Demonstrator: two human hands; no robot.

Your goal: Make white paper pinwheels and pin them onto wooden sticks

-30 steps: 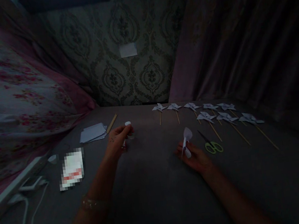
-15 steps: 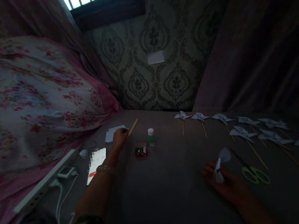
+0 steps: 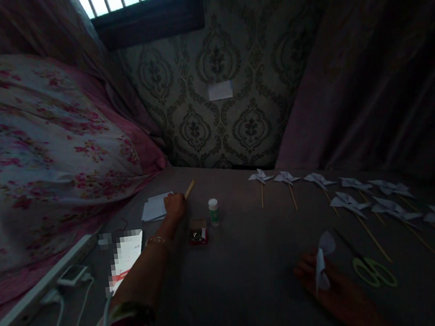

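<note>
My left hand (image 3: 175,206) reaches out at the far left with its fingers curled closed on the near end of a small bundle of thin wooden sticks (image 3: 190,188). Beside it lie white paper sheets (image 3: 153,208), partly under the hand. My right hand (image 3: 330,276), low at the right, is closed around a white paper pinwheel (image 3: 322,266) that has no stick showing. To the right of that hand rest scissors (image 3: 367,263) with green handles. In front of my left forearm are a white-capped glue bottle (image 3: 214,213) and an open little box of metal pins (image 3: 198,235).
Several finished paper pinwheels on sticks (image 3: 349,204) lie in rows at the right. A phone (image 3: 128,256) and a white power strip (image 3: 39,296) with cables are at the left. Floral fabric (image 3: 51,136) borders the grey surface; a patterned wall (image 3: 226,135) stands behind.
The view has shifted slightly. My left hand has moved a little right, closer onto the wooden sticks. The right hand still holds the paper pinwheel in about the same place.
</note>
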